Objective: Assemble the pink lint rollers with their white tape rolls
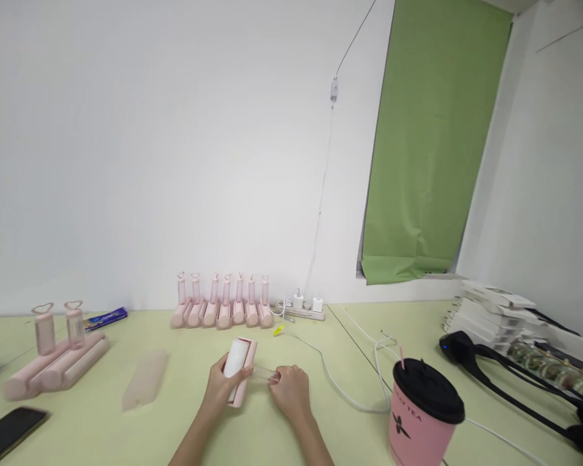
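My left hand is wrapped around a pink device with a white rounded panel facing up, tilted above the table. A clear narrow tube sticks out sideways from it. Closed around the outer end of that tube is my right hand, just right of the device. Whether the tube is fixed to the device or only touches it, I cannot tell. Left of my hands, a translucent pale pink flat piece lies on the table.
Several pink devices with upright clear tubes line the wall; two more stand left. A phone, blue packet, power strip and white cable lie around. Right are a pink cup, black band and white stack.
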Demonstrator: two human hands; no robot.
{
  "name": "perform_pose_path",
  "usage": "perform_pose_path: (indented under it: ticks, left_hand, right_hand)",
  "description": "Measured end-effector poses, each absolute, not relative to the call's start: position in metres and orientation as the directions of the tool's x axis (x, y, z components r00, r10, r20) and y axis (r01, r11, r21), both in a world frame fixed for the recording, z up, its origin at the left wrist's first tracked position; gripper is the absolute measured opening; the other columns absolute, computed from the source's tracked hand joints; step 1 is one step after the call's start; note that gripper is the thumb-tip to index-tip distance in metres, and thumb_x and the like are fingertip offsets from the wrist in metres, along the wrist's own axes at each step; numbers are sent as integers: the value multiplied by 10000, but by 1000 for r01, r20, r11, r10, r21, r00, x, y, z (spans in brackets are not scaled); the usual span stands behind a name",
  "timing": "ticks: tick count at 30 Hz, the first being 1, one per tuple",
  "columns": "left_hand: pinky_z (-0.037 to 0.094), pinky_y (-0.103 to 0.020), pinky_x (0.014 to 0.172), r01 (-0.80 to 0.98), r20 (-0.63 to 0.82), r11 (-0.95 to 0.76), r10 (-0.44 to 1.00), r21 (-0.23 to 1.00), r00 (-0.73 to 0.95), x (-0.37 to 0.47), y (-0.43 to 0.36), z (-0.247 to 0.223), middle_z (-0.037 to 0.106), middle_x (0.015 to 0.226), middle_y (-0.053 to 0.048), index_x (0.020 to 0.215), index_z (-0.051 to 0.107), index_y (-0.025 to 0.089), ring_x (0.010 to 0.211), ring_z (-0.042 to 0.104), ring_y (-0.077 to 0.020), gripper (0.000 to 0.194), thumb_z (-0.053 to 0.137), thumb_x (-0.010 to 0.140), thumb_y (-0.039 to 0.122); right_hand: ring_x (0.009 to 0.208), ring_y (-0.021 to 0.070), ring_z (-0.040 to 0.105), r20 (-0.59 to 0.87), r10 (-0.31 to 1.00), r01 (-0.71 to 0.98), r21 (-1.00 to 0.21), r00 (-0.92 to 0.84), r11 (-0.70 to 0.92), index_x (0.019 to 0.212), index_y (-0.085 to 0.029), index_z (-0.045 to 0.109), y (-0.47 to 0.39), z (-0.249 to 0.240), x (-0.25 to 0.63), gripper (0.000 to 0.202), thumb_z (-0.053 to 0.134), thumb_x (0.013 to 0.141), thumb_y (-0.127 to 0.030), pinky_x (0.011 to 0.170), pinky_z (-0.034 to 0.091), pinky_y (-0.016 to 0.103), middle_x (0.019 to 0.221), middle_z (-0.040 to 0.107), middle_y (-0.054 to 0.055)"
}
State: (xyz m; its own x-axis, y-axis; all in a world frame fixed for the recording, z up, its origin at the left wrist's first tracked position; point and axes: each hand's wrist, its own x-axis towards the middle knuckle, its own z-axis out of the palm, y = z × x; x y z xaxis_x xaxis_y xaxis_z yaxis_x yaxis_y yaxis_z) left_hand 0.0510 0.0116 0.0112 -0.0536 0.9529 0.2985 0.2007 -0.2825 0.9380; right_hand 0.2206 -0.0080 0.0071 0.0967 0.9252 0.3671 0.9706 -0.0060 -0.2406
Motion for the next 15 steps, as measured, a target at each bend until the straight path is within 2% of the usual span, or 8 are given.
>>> perform_pose_path:
  ticks: [2, 7, 9, 12, 14, 15]
  left_hand:
    - [424, -268, 551, 227, 303, -279, 949, 933, -83, 52, 8, 11, 587, 650, -24, 775, 589, 143, 608, 536, -185, 429, 613, 569, 518]
    - [433, -288, 648, 430, 464, -346, 861, 834, -208, 65, -10, 17, 628, 916, -64, 1091, 526, 216, 745, 570, -205, 536, 581, 632, 489]
    - [434, -284, 654, 421, 459, -351, 867, 837, -191, 67, -13, 21, 626, 909, -62, 1071, 534, 207, 750, 569, -202, 534, 599, 618, 483]
    - [436, -269, 593, 254, 355, -324, 931, 911, -85, 63, -10, 26, 611, 749, -33, 873, 580, 157, 666, 553, -180, 451, 654, 552, 465]
    - [432, -258, 529, 19, 234, -233, 970, 972, -68, 52, -5, 29, 576, 651, -13, 774, 560, 145, 578, 529, -150, 413, 645, 545, 478]
    - [433, -255, 507, -123, 174, -185, 980, 975, -95, 44, -3, 31, 563, 631, -6, 765, 547, 147, 547, 518, -137, 409, 616, 568, 498]
  right_hand:
    - [725, 182, 607, 356, 930, 973, -231, 85, -1, 690, -197, 671, -7, 7, 220, 230, 448, 741, -230, 629, 371, 254, 732, 668, 74]
    - [760, 195, 604, 374, 918, 976, -214, 131, -51, 740, -179, 667, -6, 8, 221, 238, 439, 759, -243, 661, 377, 267, 777, 664, 96]
    - [725, 188, 604, 387, 916, 980, -199, 104, -27, 711, -183, 669, -6, 8, 222, 251, 428, 758, -236, 635, 374, 261, 742, 666, 90]
    - [693, 172, 599, 390, 921, 977, -204, 17, 68, 659, -195, 668, -8, 10, 228, 245, 437, 737, -218, 603, 363, 239, 697, 674, 69]
    - [674, 159, 595, 384, 923, 957, -276, 26, 88, 653, -198, 668, -8, 12, 236, 242, 444, 736, -233, 574, 355, 222, 686, 678, 56]
    - [645, 146, 591, 380, 922, 934, -351, 80, 64, 667, -199, 668, -7, 13, 241, 255, 431, 749, -243, 550, 348, 212, 680, 678, 44]
